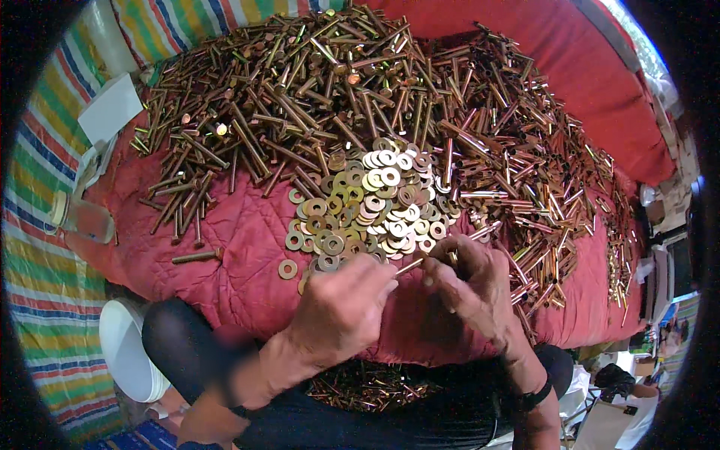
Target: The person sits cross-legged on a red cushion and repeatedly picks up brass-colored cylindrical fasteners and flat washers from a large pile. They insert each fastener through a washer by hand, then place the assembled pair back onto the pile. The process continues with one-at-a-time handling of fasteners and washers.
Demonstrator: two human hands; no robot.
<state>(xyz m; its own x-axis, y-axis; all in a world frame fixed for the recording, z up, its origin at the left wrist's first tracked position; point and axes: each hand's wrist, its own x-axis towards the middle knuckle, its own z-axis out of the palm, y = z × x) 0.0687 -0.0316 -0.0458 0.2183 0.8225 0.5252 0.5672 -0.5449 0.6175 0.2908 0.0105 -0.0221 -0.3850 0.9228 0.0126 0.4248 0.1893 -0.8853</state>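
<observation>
In the lower middle of the frame the two hands meet over a red quilted cloth (232,247). The left hand (341,307) has its fingers pressed together around one end of a thin brass-coloured bolt (410,265), and the right hand (469,289) is closed on the other end; it seems to pinch also a washer there, but the fingers hide it and I cannot tell for sure. I judge the step in hand is putting a washer on the bolt, so the next move would call for a steady bolt and for fingertips that keep the small ring straight on the shaft. Just above the hands, in the centre of the frame, lies a heap of washers (371,202), some golden and some pale. Behind it, across the whole upper half and down the right side, spreads a big pile of long bolts (315,90). At the bottom middle, in the person's lap, a dark cloth holds more bolts (360,386); whether they carry washers is too small to see. At the lower left stands a white bucket (124,352), its inside not visible, and at the left edge lies a clear plastic bottle (79,217) on a striped mat (45,292).
</observation>
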